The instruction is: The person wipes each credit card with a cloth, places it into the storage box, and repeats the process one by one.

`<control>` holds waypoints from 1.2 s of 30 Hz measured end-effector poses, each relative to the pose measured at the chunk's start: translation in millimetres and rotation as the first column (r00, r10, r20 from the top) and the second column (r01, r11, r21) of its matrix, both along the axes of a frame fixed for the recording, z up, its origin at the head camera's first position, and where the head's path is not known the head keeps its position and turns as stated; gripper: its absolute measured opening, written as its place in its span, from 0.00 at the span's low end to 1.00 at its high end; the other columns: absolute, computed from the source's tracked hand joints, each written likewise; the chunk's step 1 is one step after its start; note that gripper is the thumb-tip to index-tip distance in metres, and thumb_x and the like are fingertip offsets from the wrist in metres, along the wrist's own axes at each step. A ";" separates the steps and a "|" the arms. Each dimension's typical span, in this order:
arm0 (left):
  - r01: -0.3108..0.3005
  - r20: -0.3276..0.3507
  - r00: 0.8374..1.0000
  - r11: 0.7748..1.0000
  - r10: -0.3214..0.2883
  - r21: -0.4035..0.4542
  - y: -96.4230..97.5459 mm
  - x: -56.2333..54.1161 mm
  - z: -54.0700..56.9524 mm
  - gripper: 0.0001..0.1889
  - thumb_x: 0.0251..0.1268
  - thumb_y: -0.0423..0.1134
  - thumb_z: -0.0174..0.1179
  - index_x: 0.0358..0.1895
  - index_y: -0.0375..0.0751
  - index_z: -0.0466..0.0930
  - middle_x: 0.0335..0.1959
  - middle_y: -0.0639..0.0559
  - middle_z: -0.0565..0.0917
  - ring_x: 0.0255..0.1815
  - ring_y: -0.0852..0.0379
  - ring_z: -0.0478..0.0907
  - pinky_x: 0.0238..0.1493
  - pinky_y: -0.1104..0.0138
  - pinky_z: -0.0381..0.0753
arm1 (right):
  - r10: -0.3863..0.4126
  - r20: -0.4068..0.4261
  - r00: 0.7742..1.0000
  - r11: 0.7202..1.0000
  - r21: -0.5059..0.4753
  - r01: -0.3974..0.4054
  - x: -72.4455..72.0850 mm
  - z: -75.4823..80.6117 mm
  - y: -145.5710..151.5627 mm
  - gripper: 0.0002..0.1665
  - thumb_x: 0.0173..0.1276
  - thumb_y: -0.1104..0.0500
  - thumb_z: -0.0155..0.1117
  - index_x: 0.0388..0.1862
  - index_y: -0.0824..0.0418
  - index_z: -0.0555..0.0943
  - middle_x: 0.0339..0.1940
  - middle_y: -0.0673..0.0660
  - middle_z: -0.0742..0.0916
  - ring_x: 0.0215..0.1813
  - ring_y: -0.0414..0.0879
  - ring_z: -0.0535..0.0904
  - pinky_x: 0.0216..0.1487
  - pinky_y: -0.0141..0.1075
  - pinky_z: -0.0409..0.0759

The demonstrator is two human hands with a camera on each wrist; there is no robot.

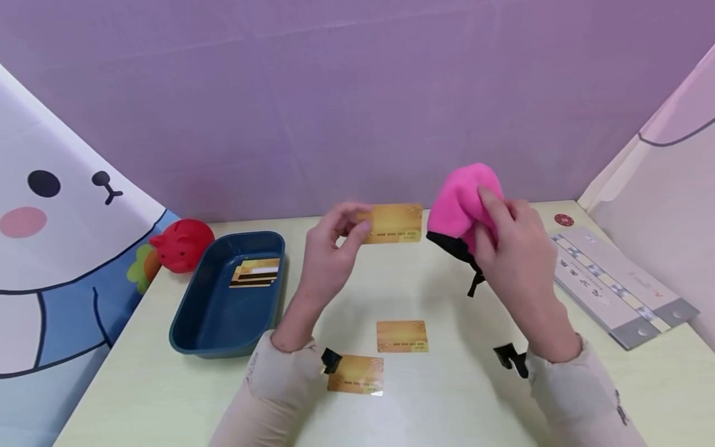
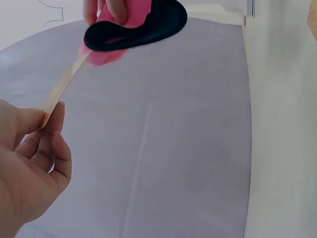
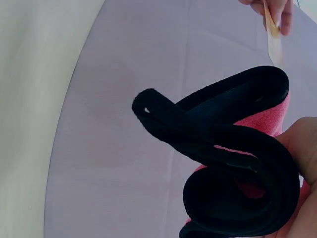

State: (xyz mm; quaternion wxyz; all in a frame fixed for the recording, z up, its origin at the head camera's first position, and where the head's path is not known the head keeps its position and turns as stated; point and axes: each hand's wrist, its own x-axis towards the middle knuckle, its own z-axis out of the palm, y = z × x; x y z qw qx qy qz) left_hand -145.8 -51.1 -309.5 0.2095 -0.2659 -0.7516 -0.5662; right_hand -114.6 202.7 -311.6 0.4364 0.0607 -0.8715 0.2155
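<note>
Between thumb and fingers, my left hand [image 1: 333,251] pinches a gold bank card [image 1: 393,223] by its left end, held up above the table. My right hand [image 1: 516,248] grips a soft pink fleecy cloth piece [image 1: 466,197] with a black edge band and a dangling black strap. From the right wrist, the black band [image 3: 237,148] shows folded into loops, with pink fabric [image 3: 262,116] behind. In the left wrist view the card [image 2: 62,91] appears nearly edge-on, its far end overlapping the pink cloth. Two more gold cards [image 1: 402,336] [image 1: 357,374] lie on the table below.
At the left, a blue tray [image 1: 187,310] contains several cards [image 1: 254,274], with a red piggy bank [image 1: 181,244] behind it. A grey boxlike folder [image 1: 620,285] lies at the right near a red chip [image 1: 564,220]. A purple cloth backdrop [image 1: 357,105] hangs behind the table.
</note>
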 end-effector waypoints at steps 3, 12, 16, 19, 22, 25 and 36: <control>-0.019 0.022 1.000 0.999 0.020 -0.029 -2.8 -1.6 -0.1 0.09 0.73 0.34 0.58 0.49 0.38 0.85 0.41 0.46 0.87 0.35 0.54 0.77 0.40 0.68 0.77 | 0.008 0.007 1.000 1.000 -0.027 -0.007 1.9 2.6 0.7 0.23 0.71 0.59 0.58 0.64 0.54 0.81 0.44 0.67 0.83 0.46 0.61 0.79 0.30 0.61 0.75; 0.125 0.133 0.987 0.945 -0.088 -0.302 -6.9 -5.0 -1.3 0.28 0.68 0.32 0.62 0.70 0.43 0.71 0.66 0.49 0.77 0.58 0.52 0.74 0.51 0.59 0.81 | 0.043 -0.002 0.999 0.996 -0.079 -0.043 7.4 7.5 -2.3 0.24 0.70 0.60 0.60 0.65 0.54 0.80 0.43 0.66 0.83 0.46 0.59 0.79 0.32 0.57 0.73; 0.034 0.056 0.998 0.942 -0.016 -0.334 -3.2 -6.5 -5.7 0.20 0.70 0.32 0.61 0.64 0.43 0.79 0.59 0.49 0.83 0.51 0.55 0.79 0.49 0.61 0.83 | 0.046 -0.032 0.998 0.994 -0.098 -0.048 8.1 8.8 -2.7 0.24 0.69 0.61 0.61 0.64 0.55 0.81 0.43 0.67 0.84 0.47 0.60 0.79 0.32 0.58 0.74; -0.031 0.045 0.998 0.958 0.046 -0.284 -1.7 -7.1 -8.4 0.13 0.71 0.38 0.62 0.56 0.45 0.85 0.44 0.52 0.88 0.39 0.60 0.82 0.40 0.65 0.83 | 0.044 -0.078 0.996 0.992 -0.113 -0.053 8.8 10.8 -2.0 0.23 0.69 0.60 0.61 0.63 0.57 0.81 0.44 0.69 0.84 0.45 0.61 0.80 0.33 0.59 0.74; -0.084 0.052 0.994 0.976 0.096 -0.201 -1.0 -7.6 -9.7 0.10 0.71 0.42 0.62 0.48 0.45 0.88 0.24 0.52 0.83 0.23 0.60 0.75 0.27 0.69 0.73 | 0.043 -0.121 0.992 0.989 -0.136 -0.059 10.2 14.4 -1.4 0.23 0.69 0.60 0.60 0.62 0.58 0.82 0.44 0.70 0.83 0.44 0.62 0.80 0.34 0.58 0.74; -0.136 0.060 0.988 0.980 0.145 -0.143 0.7 -6.8 -9.0 0.10 0.70 0.45 0.64 0.41 0.43 0.89 0.18 0.51 0.70 0.19 0.56 0.65 0.23 0.68 0.62 | 0.048 -0.154 0.987 0.984 -0.160 -0.073 11.6 17.7 -1.8 0.23 0.69 0.60 0.59 0.62 0.57 0.82 0.43 0.71 0.83 0.44 0.62 0.79 0.36 0.58 0.74; -0.101 0.105 0.990 0.995 0.099 0.015 10.9 -3.9 -11.8 0.14 0.72 0.39 0.60 0.56 0.38 0.82 0.37 0.44 0.83 0.35 0.55 0.76 0.40 0.70 0.76 | 0.077 -0.235 0.969 0.977 -0.178 -0.121 15.6 20.3 -7.1 0.22 0.68 0.62 0.59 0.61 0.60 0.82 0.43 0.71 0.83 0.44 0.60 0.79 0.38 0.46 0.71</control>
